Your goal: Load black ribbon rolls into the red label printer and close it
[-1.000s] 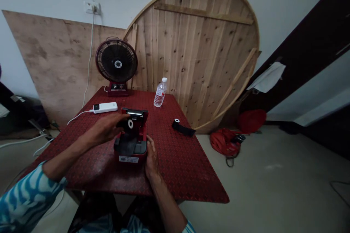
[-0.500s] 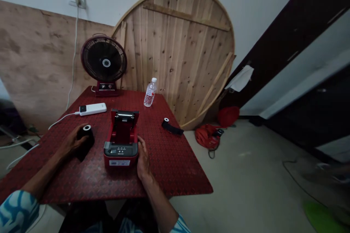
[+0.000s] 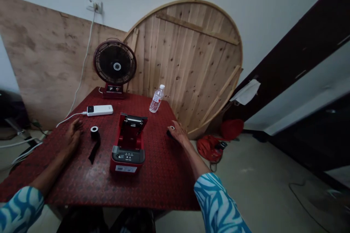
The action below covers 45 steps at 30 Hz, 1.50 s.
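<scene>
A small red printer with a dark front panel stands in the middle of the red table, its lid tipped open. A black roll with a white core and a loose tail lies left of it. My left hand rests on the table just left of that roll, fingers loose and holding nothing. My right hand reaches to the table's right edge and closes over a second black roll, of which only the core end shows.
At the back of the table are a red fan, a water bottle and a white power bank with a cable. A round wooden tabletop leans on the wall. A red bag lies on the floor.
My left hand took the black roll out of the printer, set it on the table to the left and let go. My right hand left the printer and reached right to the second roll.
</scene>
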Available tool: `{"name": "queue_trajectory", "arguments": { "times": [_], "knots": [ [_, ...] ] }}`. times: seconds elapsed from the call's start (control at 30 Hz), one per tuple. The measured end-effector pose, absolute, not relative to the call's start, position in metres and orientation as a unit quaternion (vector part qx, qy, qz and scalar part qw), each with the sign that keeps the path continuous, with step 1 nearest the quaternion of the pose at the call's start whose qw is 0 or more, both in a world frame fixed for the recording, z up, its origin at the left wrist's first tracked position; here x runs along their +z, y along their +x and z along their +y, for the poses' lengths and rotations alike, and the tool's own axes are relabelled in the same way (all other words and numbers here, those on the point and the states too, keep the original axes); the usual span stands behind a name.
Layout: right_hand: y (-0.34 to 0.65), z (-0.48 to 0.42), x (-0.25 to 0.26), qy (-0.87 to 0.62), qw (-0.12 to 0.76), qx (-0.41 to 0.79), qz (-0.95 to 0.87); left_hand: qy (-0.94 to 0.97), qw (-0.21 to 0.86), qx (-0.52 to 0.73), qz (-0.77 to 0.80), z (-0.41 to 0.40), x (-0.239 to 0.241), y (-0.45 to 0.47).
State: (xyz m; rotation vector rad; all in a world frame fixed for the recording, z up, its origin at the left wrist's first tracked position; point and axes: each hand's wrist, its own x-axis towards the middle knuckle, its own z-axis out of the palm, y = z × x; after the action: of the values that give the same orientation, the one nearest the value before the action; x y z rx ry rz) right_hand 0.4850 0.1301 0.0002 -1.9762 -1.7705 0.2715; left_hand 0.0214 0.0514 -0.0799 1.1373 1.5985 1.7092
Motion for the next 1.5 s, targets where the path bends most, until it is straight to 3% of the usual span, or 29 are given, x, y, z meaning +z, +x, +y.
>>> {"name": "queue_trajectory", "arguments": {
  "times": [0.3, 0.5, 0.6, 0.67, 0.8, 0.9, 1.07, 1.17, 1.37, 1.5],
  "knots": [
    [0.492, 0.115, 0.006, -0.690, 0.253, 0.182, -0.653, 0.397, 0.275, 0.647, 0.591, 0.048, -0.072, 0.024],
    [0.495, 0.029, 0.042, -0.503, 0.445, 0.421, -0.610, 0.344, 0.250, 0.671, 0.608, 0.017, -0.019, 0.035],
    [0.480, -0.011, 0.051, -0.440, 0.479, 0.489, -0.581, 0.370, 0.241, 0.689, 0.575, -0.019, 0.016, 0.058],
    [0.464, -0.028, 0.053, -0.419, 0.475, 0.505, -0.586, 0.480, 0.300, 0.621, 0.542, -0.051, 0.032, 0.088],
    [0.430, -0.049, 0.049, -0.396, 0.451, 0.462, -0.653, 0.589, 0.611, 0.360, 0.387, -0.104, 0.041, 0.164],
    [0.413, -0.064, 0.048, -0.360, 0.434, 0.394, -0.726, 0.488, 0.732, 0.347, 0.326, -0.115, 0.034, 0.202],
    [0.404, -0.086, 0.051, -0.304, 0.434, 0.253, -0.809, 0.368, 0.800, 0.365, 0.302, -0.106, 0.023, 0.208],
    [0.402, -0.092, 0.052, -0.302, 0.400, 0.175, -0.847, 0.480, 0.732, 0.327, 0.357, -0.104, 0.025, 0.200],
    [0.394, -0.086, 0.052, -0.333, 0.336, 0.108, -0.874, 0.762, 0.230, 0.316, 0.516, -0.106, 0.035, 0.184],
    [0.390, -0.079, 0.054, -0.346, 0.324, 0.113, -0.873, 0.821, 0.076, 0.257, 0.503, -0.103, 0.043, 0.176]
  ]
}}
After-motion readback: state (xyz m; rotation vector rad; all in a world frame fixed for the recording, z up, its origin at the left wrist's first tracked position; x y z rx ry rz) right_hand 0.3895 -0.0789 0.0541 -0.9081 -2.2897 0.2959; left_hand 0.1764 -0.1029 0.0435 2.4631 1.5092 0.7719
